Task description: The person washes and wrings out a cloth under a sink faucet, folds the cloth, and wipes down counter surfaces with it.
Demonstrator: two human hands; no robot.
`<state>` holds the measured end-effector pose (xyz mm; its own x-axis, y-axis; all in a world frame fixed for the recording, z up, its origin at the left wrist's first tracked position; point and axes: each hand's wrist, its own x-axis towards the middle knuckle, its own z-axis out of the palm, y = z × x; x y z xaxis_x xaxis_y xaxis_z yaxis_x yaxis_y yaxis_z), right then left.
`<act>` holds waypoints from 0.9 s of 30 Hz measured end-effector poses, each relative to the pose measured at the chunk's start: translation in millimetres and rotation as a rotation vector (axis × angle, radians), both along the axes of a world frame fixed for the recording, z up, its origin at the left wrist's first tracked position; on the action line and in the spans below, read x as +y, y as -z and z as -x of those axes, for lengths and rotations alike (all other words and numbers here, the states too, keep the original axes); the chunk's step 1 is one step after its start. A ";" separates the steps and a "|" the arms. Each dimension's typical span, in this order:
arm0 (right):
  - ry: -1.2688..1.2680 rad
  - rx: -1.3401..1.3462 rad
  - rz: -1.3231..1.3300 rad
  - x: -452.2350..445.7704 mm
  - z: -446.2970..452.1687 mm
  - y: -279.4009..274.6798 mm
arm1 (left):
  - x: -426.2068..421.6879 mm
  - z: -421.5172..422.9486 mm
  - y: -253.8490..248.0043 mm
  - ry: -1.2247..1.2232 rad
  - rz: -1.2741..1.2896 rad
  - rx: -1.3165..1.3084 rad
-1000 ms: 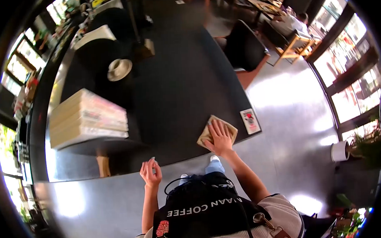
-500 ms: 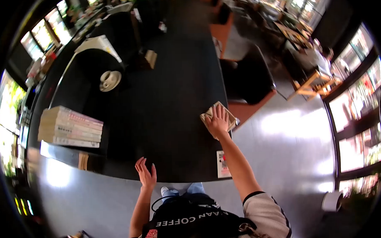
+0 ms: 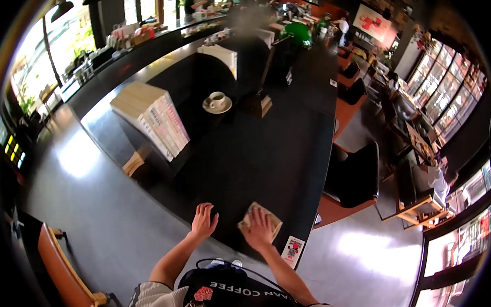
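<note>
My right hand (image 3: pixel 259 230) lies flat, fingers spread, on a folded beige cloth (image 3: pixel 274 220), pressing it against the black tabletop (image 3: pixel 224 176) near the front edge. Part of the cloth is hidden beneath the palm. To its left, my left hand (image 3: pixel 205 221) is open and holds nothing, with its fingers slightly bent; whether it touches the table edge I cannot tell. A printed card (image 3: pixel 293 250) with a red and black picture lies at the front right corner, close to my right hand.
A row of books (image 3: pixel 155 121) stands at the left. Beyond are a cup on a saucer (image 3: pixel 218 103) and a green-shaded lamp (image 3: pixel 298 35). Chairs (image 3: pixel 354 174) line the right side; another brown chair (image 3: pixel 71 273) is at lower left. Other people are in the background.
My right hand and the cloth have moved from the right edge back toward me and leftward, nearer my left hand. The head view has turned and tilted up, showing more of the room.
</note>
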<state>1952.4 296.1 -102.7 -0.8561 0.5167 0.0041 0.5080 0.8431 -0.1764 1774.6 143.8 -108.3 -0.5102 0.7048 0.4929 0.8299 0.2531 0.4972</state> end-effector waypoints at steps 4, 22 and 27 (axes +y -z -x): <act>-0.227 0.003 0.010 -43.2 4.1 4.3 | -1.8 2.1 6.3 -0.001 -0.014 0.006; -0.176 1.670 1.688 17.5 -46.6 -115.0 | -0.7 5.4 13.5 0.074 -0.098 -0.001; 0.444 1.425 1.840 10.6 -58.6 -85.9 | -4.3 10.2 17.0 0.061 -0.036 0.086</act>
<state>2011.0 306.7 -16.8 -0.6170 0.7502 -0.2375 -0.5216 -0.6159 -0.5904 1764.4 139.5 -125.3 -0.4213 0.7143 0.5589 0.8834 0.1838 0.4310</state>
